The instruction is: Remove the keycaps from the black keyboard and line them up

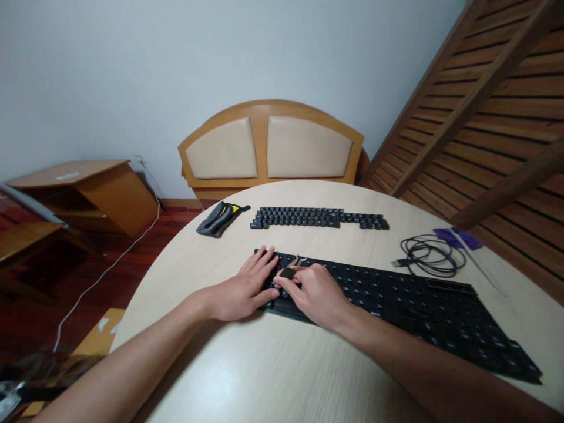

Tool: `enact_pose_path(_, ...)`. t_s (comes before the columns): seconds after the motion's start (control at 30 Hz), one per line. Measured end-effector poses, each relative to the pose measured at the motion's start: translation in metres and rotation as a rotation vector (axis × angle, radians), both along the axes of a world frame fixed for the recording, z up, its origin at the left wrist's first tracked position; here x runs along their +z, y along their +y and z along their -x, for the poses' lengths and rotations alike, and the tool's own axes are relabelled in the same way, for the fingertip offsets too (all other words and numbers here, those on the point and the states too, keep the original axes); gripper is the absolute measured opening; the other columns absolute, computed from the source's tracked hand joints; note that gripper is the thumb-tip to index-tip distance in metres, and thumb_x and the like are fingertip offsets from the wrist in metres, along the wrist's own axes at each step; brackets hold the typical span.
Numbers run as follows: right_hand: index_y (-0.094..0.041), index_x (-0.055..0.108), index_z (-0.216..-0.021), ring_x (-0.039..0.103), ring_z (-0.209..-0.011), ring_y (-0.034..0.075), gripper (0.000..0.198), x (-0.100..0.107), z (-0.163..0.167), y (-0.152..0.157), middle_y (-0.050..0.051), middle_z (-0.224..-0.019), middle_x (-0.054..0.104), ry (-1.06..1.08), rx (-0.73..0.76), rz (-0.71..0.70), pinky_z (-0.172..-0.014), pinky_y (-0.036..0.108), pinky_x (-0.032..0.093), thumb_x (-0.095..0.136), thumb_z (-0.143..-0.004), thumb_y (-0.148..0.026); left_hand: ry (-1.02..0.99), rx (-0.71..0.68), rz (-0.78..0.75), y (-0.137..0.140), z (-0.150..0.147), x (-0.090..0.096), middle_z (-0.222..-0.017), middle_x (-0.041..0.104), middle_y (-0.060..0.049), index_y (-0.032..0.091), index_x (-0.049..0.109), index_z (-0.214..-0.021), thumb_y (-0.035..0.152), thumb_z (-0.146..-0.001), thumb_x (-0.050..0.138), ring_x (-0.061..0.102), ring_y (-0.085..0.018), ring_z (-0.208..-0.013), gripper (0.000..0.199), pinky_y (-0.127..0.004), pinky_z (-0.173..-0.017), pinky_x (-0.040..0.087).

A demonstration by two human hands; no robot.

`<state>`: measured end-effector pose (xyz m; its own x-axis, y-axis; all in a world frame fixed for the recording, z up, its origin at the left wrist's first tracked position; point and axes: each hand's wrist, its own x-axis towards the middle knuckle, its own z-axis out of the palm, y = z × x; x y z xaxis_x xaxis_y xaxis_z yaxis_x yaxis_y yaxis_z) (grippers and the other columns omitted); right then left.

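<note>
A black keyboard (374, 294) lies slantwise across the table, many of its key positions bare of caps. My left hand (240, 291) rests on its left end, fingers spread and flat. Over the keys beside it, my right hand (319, 294) is closed on what looks like a keycap puller (300, 259) with thin pale prongs pointing up. A small dark block (288, 272) shows at the thumb and fingers; whether it is a keycap or part of the tool, I cannot tell. Behind the keyboard, loose black keycaps (299, 217) sit in neat rows.
A grey and yellow pouch-like item (220, 218) lies at the back left of the round table (238, 376). On the right are a coiled USB cable (429, 255), a purple cloth (458, 238) and a thin light stick (480, 261). A padded wooden headboard (261, 147) stands behind.
</note>
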<state>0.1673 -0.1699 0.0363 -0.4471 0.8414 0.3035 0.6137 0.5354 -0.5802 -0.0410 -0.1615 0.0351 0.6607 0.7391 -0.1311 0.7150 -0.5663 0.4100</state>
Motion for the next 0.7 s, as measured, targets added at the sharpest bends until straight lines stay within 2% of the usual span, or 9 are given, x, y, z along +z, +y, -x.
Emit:
enact_pose_path(0.23, -0.017, 0.074, -0.063, 0.061, -0.054, 0.014, 0.037, -0.0018, -0.0007, -0.0011, 0.005, -0.066, 0.073, 0.005, -0.01, -0.022, -0.057, 0.026, 0.034, 0.058, -0.094, -0.031, 0.016, -0.005, -0.002, 0.0001, -0.0008, 0.0021, -0.162, -0.011, -0.009, 0.016, 0.006, -0.157, 0.053, -0.102, 0.03, -0.016, -0.027, -0.147, 0.07, -0.049, -0.121, 0.003)
enact_pose_path(0.4, -0.017, 0.075, -0.066, 0.065, -0.06, 0.015, 0.036, -0.0014, -0.0006, -0.0011, 0.006, -0.074, 0.076, 0.012, 0.007, -0.012, -0.061, 0.026, 0.039, 0.057, -0.094, -0.031, 0.016, -0.014, 0.002, -0.0001, -0.0002, 0.0023, -0.161, -0.013, -0.008, 0.017, 0.005, -0.157, 0.053, -0.102, 0.029, -0.017, -0.027, -0.147, 0.07, -0.048, -0.121, 0.002)
enact_pose_path(0.57, -0.019, 0.078, -0.08, 0.065, -0.056, 0.015, 0.033, 0.0017, -0.0013, -0.0015, 0.005, -0.075, 0.077, 0.099, -0.027, 0.095, -0.058, 0.026, 0.042, 0.054, -0.096, -0.034, -0.015, -0.032, -0.004, -0.0001, 0.0018, 0.0007, -0.161, -0.011, -0.009, 0.02, 0.004, -0.157, 0.053, -0.102, 0.031, -0.015, -0.028, -0.147, 0.069, -0.052, -0.12, 0.004)
enact_pose_path(0.7, -0.018, 0.079, -0.081, 0.066, -0.057, 0.016, 0.032, 0.0023, -0.0014, -0.0012, 0.006, -0.073, 0.077, 0.108, -0.05, 0.116, -0.057, 0.026, 0.042, 0.056, -0.095, -0.036, -0.016, -0.025, 0.003, -0.0002, 0.0024, 0.0002, -0.161, -0.012, -0.007, 0.021, 0.005, -0.157, 0.052, -0.102, 0.03, -0.016, -0.028, -0.147, 0.067, -0.05, -0.121, 0.004)
